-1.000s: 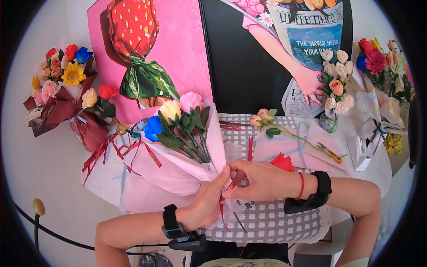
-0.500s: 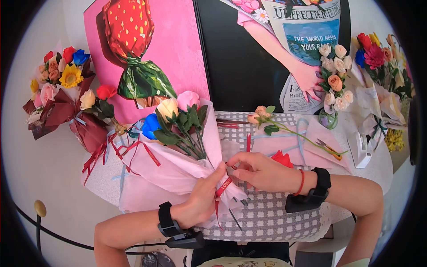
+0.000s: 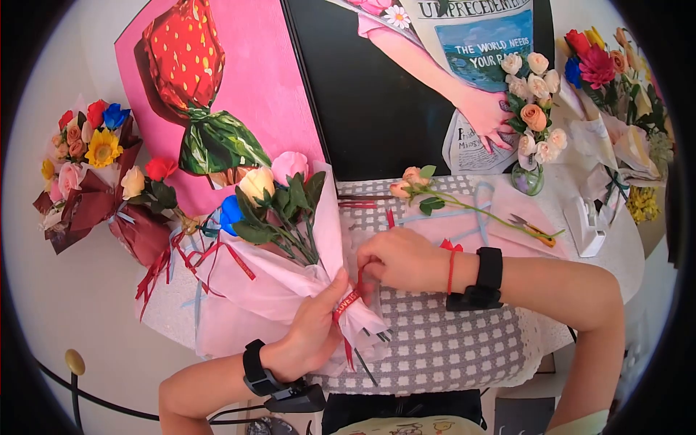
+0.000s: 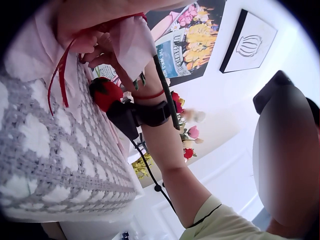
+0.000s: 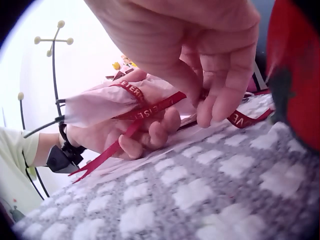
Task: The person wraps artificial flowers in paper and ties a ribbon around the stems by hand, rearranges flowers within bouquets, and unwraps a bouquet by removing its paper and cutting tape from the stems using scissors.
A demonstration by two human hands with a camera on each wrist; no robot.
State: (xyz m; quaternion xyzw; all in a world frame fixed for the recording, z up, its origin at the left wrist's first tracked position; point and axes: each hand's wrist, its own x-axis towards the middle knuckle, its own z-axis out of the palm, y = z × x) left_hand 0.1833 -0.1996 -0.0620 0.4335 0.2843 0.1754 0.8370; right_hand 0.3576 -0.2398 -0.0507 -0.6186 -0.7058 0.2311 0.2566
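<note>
My left hand grips the gathered neck of a bouquet wrapped in pale pink paper, thumb along the paper and fingers curled beneath. Blue, cream and pink roses show at the bouquet's top; bare stems stick out below. A red lettered ribbon wraps the neck, one tail hanging by the left fingers. Just right of the neck, my right hand pinches the ribbon's other length between thumb and fingers, its end trailing past them in the right wrist view.
A red rose lies on the checked cloth by the right wrist. Behind are a peach rose stem, scissors and a white tape dispenser. Other bouquets stand left and right; a vase holds pale roses.
My right hand has drawn away from the left thumb, to the right of the neck, with the ribbon. The lettered band round the paper has come into sight. The head view has shifted.
</note>
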